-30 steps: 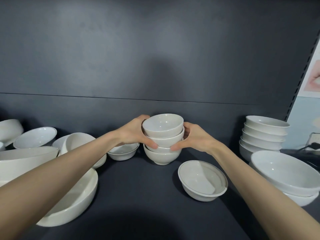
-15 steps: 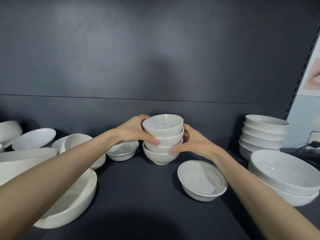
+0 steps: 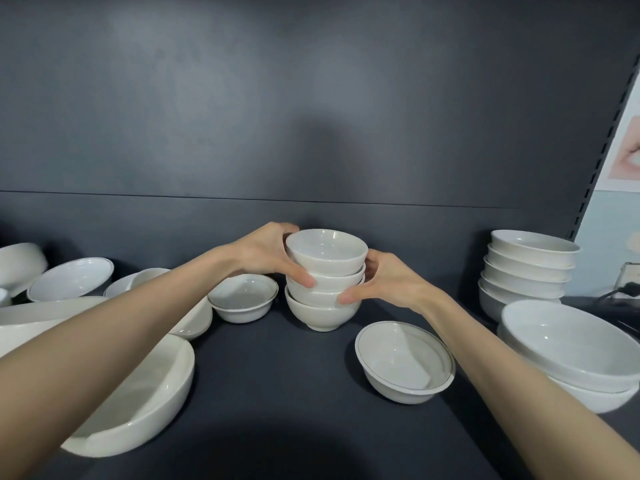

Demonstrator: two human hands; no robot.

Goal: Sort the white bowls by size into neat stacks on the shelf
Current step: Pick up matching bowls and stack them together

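The left hand (image 3: 266, 258) and right hand (image 3: 388, 282) clasp the small white ceramic bowl stack (image 3: 325, 289); right of it a taller white stack (image 3: 530, 268) looks done, left of it loose white bowls (image 3: 242, 301) await sorting.

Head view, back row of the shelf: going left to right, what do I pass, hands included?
Tilted bowl at the left edge → shallow grey-rimmed bowl → small grey-rimmed bowl → left hand → stack of small bowls gripped by both hands → right hand → taller stack of wider bowls.
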